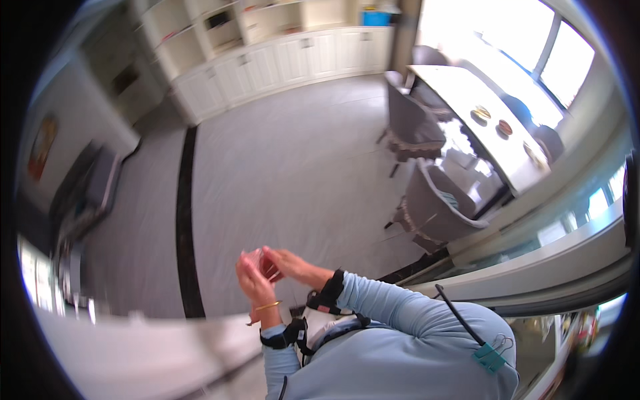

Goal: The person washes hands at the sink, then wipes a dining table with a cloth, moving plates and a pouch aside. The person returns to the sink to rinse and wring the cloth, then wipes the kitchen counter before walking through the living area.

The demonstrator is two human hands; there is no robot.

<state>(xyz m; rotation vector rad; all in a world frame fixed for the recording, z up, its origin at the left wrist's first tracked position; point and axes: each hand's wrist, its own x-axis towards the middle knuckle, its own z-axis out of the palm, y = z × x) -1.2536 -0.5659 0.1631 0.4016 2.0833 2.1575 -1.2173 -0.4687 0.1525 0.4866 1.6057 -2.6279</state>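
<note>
My left hand (pixel 254 280), with a gold-coloured bangle (pixel 268 305) at its wrist, is raised in front of my body. My right hand (pixel 285 264) meets it from the other side, and the fingers of both come together. Whether something lies between the palms is hidden by the curled fingers. Black straps are wrapped over both light blue sleeves (pixel 385 300) near the wrists. A teal binder clip (pixel 490 357) holds a black cable at the upper right sleeve.
Grey tiled floor (pixel 280 165) with a black strip (pixel 186 220) lies ahead. Grey upholstered chairs (pixel 440 200) stand beside a white-topped table (pixel 465 90) with dishes. White cabinets (pixel 280 65) line the far wall; a sofa (pixel 100 180) is at left. A glass door's frame (pixel 550 260) is close at right.
</note>
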